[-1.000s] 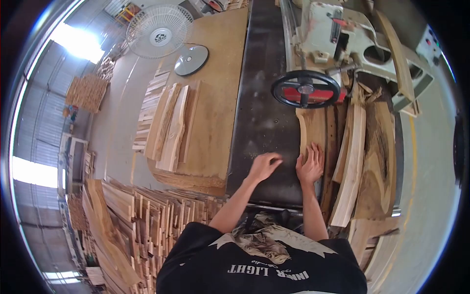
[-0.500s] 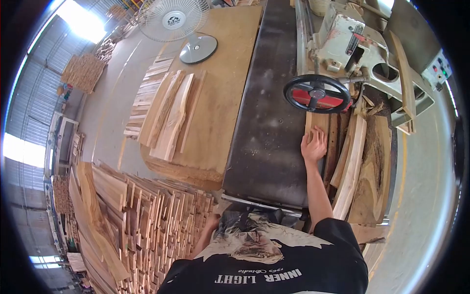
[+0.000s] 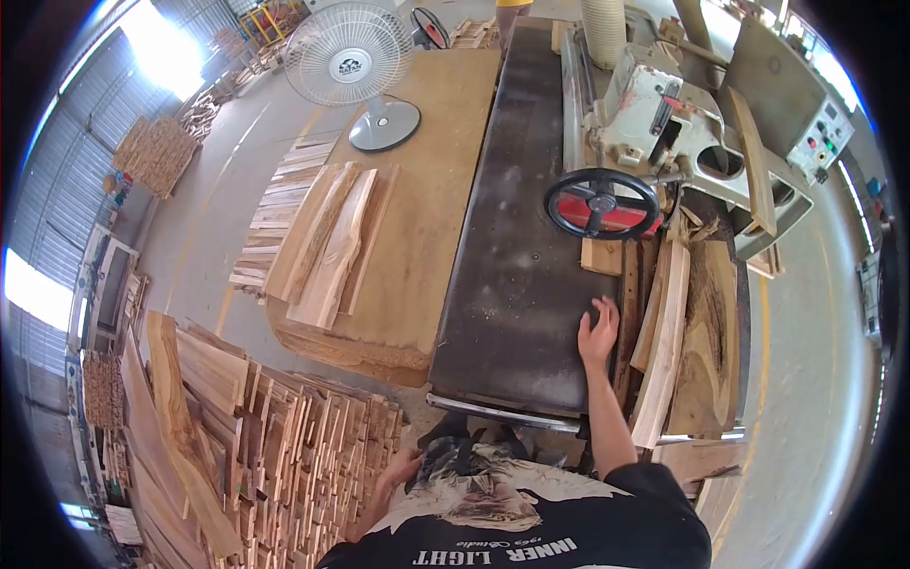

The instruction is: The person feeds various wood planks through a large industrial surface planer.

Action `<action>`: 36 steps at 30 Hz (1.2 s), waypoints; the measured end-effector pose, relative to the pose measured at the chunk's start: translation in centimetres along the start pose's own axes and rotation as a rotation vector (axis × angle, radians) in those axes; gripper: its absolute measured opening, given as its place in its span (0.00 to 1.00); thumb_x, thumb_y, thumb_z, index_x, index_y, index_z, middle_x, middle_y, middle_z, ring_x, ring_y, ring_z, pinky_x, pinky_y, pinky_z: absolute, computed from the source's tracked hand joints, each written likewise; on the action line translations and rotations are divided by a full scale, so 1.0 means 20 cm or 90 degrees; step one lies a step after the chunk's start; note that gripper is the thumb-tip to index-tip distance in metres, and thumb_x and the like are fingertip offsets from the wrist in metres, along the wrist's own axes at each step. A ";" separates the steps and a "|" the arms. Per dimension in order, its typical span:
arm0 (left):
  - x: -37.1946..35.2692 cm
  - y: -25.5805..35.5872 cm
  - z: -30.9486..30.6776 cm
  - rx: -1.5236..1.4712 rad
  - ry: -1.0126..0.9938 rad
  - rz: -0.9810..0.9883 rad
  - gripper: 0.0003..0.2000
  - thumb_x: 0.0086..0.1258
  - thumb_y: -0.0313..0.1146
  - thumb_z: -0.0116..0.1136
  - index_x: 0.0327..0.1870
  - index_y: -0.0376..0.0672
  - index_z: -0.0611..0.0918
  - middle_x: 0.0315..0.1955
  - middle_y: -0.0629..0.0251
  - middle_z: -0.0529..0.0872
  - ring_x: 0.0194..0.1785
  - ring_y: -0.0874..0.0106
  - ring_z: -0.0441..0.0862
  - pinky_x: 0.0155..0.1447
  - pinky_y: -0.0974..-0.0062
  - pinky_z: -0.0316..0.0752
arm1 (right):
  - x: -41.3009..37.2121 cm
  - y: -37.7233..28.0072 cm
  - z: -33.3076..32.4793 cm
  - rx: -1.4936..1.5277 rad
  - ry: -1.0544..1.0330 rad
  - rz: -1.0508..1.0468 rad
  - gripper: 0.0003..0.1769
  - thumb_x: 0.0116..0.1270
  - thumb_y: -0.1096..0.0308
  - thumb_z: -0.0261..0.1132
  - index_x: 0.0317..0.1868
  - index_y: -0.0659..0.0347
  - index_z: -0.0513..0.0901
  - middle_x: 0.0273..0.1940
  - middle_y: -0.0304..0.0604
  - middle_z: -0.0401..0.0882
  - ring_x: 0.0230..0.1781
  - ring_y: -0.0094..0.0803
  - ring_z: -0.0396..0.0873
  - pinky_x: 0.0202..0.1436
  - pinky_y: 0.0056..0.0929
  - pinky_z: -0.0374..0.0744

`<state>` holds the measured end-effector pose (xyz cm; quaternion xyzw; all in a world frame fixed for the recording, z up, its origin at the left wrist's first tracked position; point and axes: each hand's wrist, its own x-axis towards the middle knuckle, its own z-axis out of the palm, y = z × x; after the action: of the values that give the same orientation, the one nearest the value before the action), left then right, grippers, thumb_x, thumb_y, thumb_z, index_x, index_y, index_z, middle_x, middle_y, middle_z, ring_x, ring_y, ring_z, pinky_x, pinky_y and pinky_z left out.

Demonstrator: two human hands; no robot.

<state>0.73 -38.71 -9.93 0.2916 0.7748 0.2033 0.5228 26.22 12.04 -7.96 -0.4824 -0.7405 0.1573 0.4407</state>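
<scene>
My right hand (image 3: 598, 332) is over the right side of the dark machine table (image 3: 502, 313), fingers apart and holding nothing. Just beyond its fingertips, the end of a light board (image 3: 602, 255) shows under the black handwheel (image 3: 601, 204). Long rough-edged boards (image 3: 664, 346) lie to the right of the hand, beside a wide dark-grained slab (image 3: 706, 332). My left hand (image 3: 405, 467) hangs low by the shirt, near the stacked wood strips (image 3: 294, 446); its fingers are partly hidden, and I cannot make out anything in them.
On the left, a brown table (image 3: 427, 171) bears a white fan (image 3: 351, 66) and several boards (image 3: 327, 247). The machine's pale housing (image 3: 645, 104) and control box (image 3: 823, 142) stand at the back right. Part of a person (image 3: 514, 11) shows at the top.
My right hand has come off the light board and back toward me. That board now reaches less far out from under the handwheel. The view has shifted, showing more of the far end.
</scene>
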 end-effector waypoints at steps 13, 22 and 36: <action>0.40 1.03 -0.41 0.131 0.185 0.367 0.15 0.81 0.40 0.61 0.37 0.36 0.84 0.28 0.46 0.86 0.34 0.48 0.86 0.39 0.56 0.77 | -0.21 -0.10 -0.10 -0.069 -0.043 0.025 0.18 0.67 0.70 0.68 0.58 0.60 0.82 0.67 0.55 0.78 0.75 0.61 0.71 0.78 0.57 0.71; 0.59 1.03 -1.09 0.050 0.470 0.370 0.08 0.74 0.34 0.68 0.42 0.39 0.85 0.42 0.50 0.90 0.52 0.46 0.85 0.55 0.51 0.77 | -0.35 -0.22 -0.15 -0.144 -0.056 0.059 0.21 0.68 0.72 0.69 0.61 0.63 0.81 0.73 0.57 0.74 0.77 0.60 0.69 0.81 0.56 0.68; 0.97 0.68 -1.85 0.094 0.837 0.089 0.34 0.65 0.49 0.77 0.72 0.47 0.80 0.77 0.44 0.71 0.81 0.44 0.64 0.83 0.47 0.60 | -0.42 -0.29 -0.13 -0.292 -0.090 0.068 0.23 0.71 0.72 0.65 0.66 0.65 0.78 0.73 0.58 0.74 0.76 0.60 0.69 0.80 0.56 0.68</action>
<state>-35.89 -16.10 -1.21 0.1913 0.9236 0.3184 -0.0943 26.30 1.50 -6.90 -0.5961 -0.7591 0.0418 0.2582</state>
